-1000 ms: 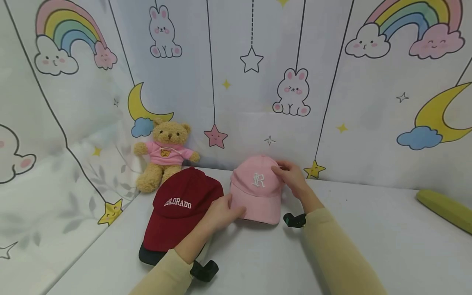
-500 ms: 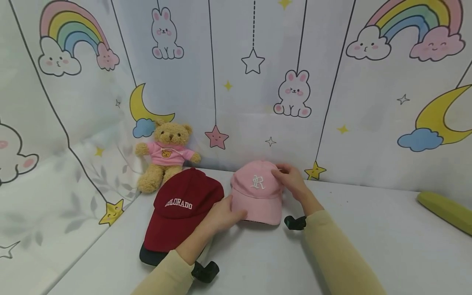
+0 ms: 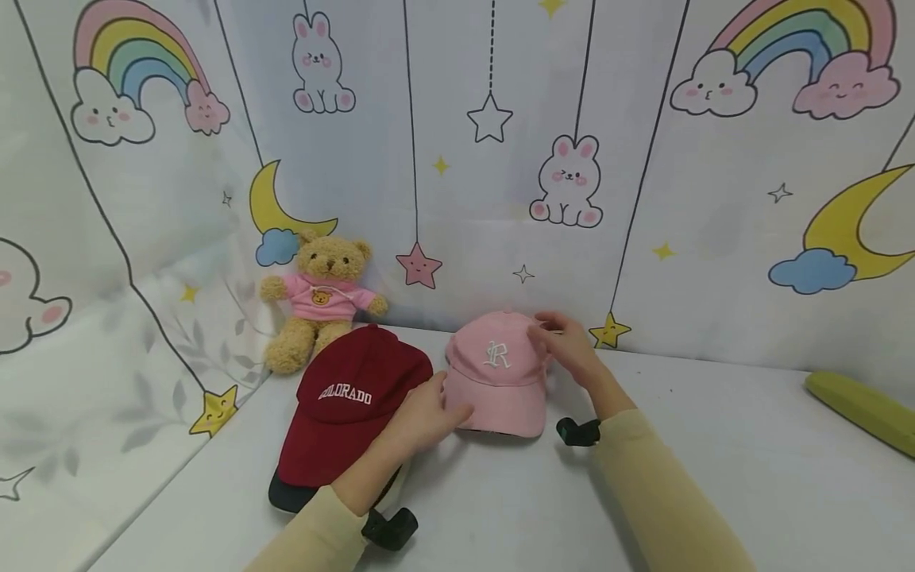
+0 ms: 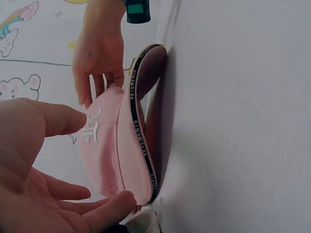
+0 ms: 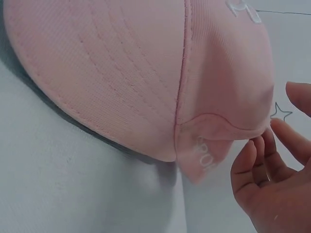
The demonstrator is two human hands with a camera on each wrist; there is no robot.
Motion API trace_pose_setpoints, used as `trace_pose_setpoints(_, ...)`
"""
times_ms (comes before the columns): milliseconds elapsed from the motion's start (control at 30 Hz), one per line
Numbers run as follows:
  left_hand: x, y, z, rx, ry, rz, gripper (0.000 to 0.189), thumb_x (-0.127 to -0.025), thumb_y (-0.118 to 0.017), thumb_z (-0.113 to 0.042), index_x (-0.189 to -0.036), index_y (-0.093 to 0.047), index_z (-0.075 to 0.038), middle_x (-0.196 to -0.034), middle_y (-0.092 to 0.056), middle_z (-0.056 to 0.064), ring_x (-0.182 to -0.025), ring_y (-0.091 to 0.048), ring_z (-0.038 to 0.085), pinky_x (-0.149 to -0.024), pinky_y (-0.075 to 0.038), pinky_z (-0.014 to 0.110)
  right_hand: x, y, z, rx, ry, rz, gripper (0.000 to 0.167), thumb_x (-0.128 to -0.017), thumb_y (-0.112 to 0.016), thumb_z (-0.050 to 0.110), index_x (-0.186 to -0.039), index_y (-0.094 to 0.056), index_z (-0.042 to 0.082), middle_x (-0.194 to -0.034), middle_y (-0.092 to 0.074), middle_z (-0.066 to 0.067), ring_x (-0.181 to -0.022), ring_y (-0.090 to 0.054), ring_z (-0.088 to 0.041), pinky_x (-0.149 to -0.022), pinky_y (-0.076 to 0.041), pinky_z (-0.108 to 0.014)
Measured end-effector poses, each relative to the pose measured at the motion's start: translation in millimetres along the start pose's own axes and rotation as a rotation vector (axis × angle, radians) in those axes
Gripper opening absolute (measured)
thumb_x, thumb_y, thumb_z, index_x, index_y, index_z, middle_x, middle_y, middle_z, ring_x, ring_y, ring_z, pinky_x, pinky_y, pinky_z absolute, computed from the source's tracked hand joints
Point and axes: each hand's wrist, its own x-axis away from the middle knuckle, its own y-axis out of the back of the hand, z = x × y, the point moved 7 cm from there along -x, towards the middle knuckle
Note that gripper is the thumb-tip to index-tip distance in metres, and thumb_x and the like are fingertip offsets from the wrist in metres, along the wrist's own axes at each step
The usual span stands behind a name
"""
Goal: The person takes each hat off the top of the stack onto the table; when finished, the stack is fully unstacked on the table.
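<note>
A pink baseball cap [image 3: 498, 369] with a white embroidered letter rests on the white table, brim toward me. At its left side is my left hand [image 3: 422, 411], fingers loosely spread. The left wrist view shows that hand's thumb apart from the cap [image 4: 104, 160] and one fingertip overlapping the brim's edge. My right hand [image 3: 572, 347] is at the cap's back right, with relaxed fingers. In the right wrist view, the right hand's [image 5: 277, 170] fingertips are right at the crown's lower edge. Left of the pink cap lies a dark red cap [image 3: 350, 413] reading COLORADO, partly behind my left hand.
A teddy bear [image 3: 323, 298] in a pink top sits behind the red cap. A long green object [image 3: 865, 413] lies at the table's right edge. A cartoon-printed cloth [image 3: 472, 199] hangs behind the white table [image 3: 715, 461].
The pink cap's crown has come down slightly since the first frame. Lately my left hand has eased a little left and the right hand's fingers have loosened at the cap. The red cap stays put.
</note>
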Motion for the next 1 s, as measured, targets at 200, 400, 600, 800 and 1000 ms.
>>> trace_pose_setpoints(200,4.6,10.2,-1.4,0.075,-0.002,-0.028,0.067,-0.093,-0.07,-0.029,-0.145,-0.044,0.005,-0.134,-0.055,0.025,-0.112,-0.06,0.036,-0.087,-0.053,0.05,3.4,2.8,11.4,0.024,0.058,0.009,0.056,-0.101,-0.061,0.033,-0.147,-0.047,0.004,-0.135,-0.05,-0.021,-0.124,-0.048,-0.036,-0.104,-0.042,-0.049)
trace_pose_setpoints(400,9.5,22.6,-7.5,0.149,-0.055,-0.057,0.063,-0.093,-0.071,-0.027,-0.146,-0.047,-0.001,-0.136,-0.056,0.02,-0.115,-0.059,0.035,-0.088,-0.054,0.047,10.4,3.9,24.3,0.055,0.126,0.025,0.056,-0.1,-0.063,0.03,-0.147,-0.046,0.004,-0.135,-0.049,-0.022,-0.126,-0.047,-0.038,-0.104,-0.042,-0.052)
trace_pose_setpoints(600,20.7,37.0,-15.7,0.21,-0.1,-0.08,0.061,-0.092,-0.075,-0.025,-0.146,-0.05,-0.008,-0.136,-0.059,0.011,-0.116,-0.059,0.03,-0.092,-0.053,0.043,19.5,1.0,34.8,0.128,0.184,0.047,0.061,-0.096,-0.069,0.031,-0.146,-0.047,0.006,-0.137,-0.048,-0.022,-0.123,-0.048,-0.038,-0.098,-0.047,-0.053)
trace_pose_setpoints(800,33.8,46.8,-14.1,0.248,-0.143,-0.071,0.062,-0.091,-0.077,-0.023,-0.145,-0.051,-0.013,-0.133,-0.06,0.004,-0.116,-0.06,0.025,-0.095,-0.052,0.037,34.8,-8.6,45.4,0.256,0.288,0.06,0.059,-0.093,-0.074,0.028,-0.143,-0.051,0.006,-0.132,-0.049,-0.02,-0.117,-0.051,-0.038,-0.089,-0.052,-0.052)
trace_pose_setpoints(1000,50.0,57.5,-7.4,0.245,-0.203,-0.04,0.06,-0.091,-0.076,-0.02,-0.145,-0.049,-0.013,-0.133,-0.059,0.009,-0.116,-0.059,0.03,-0.096,-0.051,0.035,49.8,-24.2,47.5,0.329,0.316,0.099,0.056,-0.088,-0.079,0.023,-0.137,-0.056,0.009,-0.13,-0.044,-0.016,-0.115,-0.05,-0.034,-0.09,-0.053,-0.049)
